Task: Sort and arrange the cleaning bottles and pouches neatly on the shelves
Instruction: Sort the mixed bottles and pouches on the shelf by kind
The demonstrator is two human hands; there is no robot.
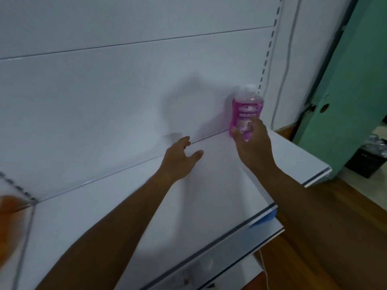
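My right hand (252, 141) is wrapped around the lower body of the pink bottle (247, 109), thumb on the near left side and fingers across the label, so the grip is closed on it. The bottle stands upright at the far right end of the white shelf (146, 206), close against the back panel (104, 91) and just beside the slotted upright (265, 65); whether its base is fully seated on the shelf I cannot tell, as my hand covers it. My left hand (181, 158) is empty, fingers spread and apart, hovering low over the shelf near the back edge, well to the left of the bottle. No other bottles or pouches are in view on this shelf; a blurred orange shape (8, 208) sits at the far left edge, unidentified. Risks, as I judge them: the bottle is tall and narrow, so releasing before the base is flat could tip it toward the front. Pulling my fingers away across the label could drag or twist it off square. It also sits close to the shelf's right end, so a nudge sideways could send it off.
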